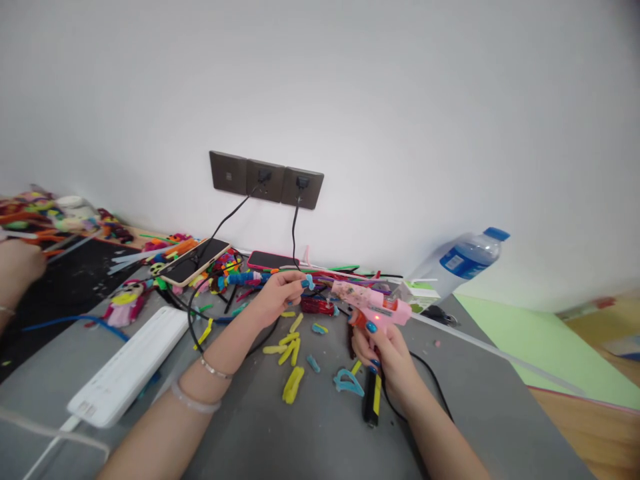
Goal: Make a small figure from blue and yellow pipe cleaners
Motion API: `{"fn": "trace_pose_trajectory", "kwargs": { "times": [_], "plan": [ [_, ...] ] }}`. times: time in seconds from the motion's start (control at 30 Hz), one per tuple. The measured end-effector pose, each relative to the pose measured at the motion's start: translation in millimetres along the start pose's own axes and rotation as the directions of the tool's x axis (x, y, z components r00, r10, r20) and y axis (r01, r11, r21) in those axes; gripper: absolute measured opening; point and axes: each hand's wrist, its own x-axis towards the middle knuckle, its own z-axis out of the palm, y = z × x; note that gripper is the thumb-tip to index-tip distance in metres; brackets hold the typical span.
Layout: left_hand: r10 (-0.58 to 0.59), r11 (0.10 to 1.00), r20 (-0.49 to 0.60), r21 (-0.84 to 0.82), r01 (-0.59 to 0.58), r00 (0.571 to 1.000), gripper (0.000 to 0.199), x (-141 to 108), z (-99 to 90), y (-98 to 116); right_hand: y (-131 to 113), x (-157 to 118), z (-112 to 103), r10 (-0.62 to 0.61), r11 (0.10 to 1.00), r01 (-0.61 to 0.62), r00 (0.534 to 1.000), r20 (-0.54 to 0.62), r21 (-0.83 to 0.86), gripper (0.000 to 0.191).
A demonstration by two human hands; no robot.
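Observation:
My right hand (383, 347) is wrapped round the grip of a pink hot glue gun (373, 300), whose nozzle points left. A small orange-red light glows on the gun's body. Just left of the nozzle, my left hand (280, 293) pinches a small light-blue fuzzy piece (311, 283) between thumb and finger. Below the hands lie several yellow fuzzy pieces (293, 385), a blue fuzzy loop (349, 382) and a short blue piece (313, 363). A black and yellow tool (371, 398), perhaps a cutter, lies under my right wrist.
A white power strip (133, 363) lies at left, with a phone (195, 262) behind it. Black cords run to the wall sockets (266, 180). A water bottle (467, 257) stands at right by a green sheet (540, 353). Another person's hand (20, 267) is at far left.

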Motion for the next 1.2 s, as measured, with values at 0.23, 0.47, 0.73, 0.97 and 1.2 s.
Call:
{"fn": "trace_pose_trajectory", "kwargs": {
  "times": [0.23,0.47,0.73,0.97,1.2],
  "plan": [
    [0.001,0.999,0.008,0.049,-0.002,1.0,0.036,0.5,0.1,-2.6,3.1,-1.2,-2.6,0.007,1.0,-0.007,1.0,0.027,0.008,0.035],
    [-0.006,0.997,0.024,0.083,0.004,1.0,0.038,-0.8,3.9,-2.3,0.6,-1.1,0.0,0.012,1.0,-0.012,1.0,0.004,0.003,0.036],
    [0.007,0.996,0.023,0.086,-0.009,1.0,0.037,-1.4,3.9,-1.6,-2.9,-1.5,0.5,0.014,1.0,-0.014,1.0,0.024,0.0,0.035],
    [0.014,0.995,0.01,0.095,-0.014,1.0,0.037,-1.2,2.9,-2.2,-2.2,-0.7,-1.5,0.019,1.0,-0.019,0.999,0.042,-0.021,0.037],
    [0.015,0.996,0.005,0.083,-0.016,1.0,0.034,-3.3,4.1,-0.2,-2.1,-1.6,-3.0,0.03,0.999,-0.029,0.999,0.04,-0.041,0.038]
  ]
}}
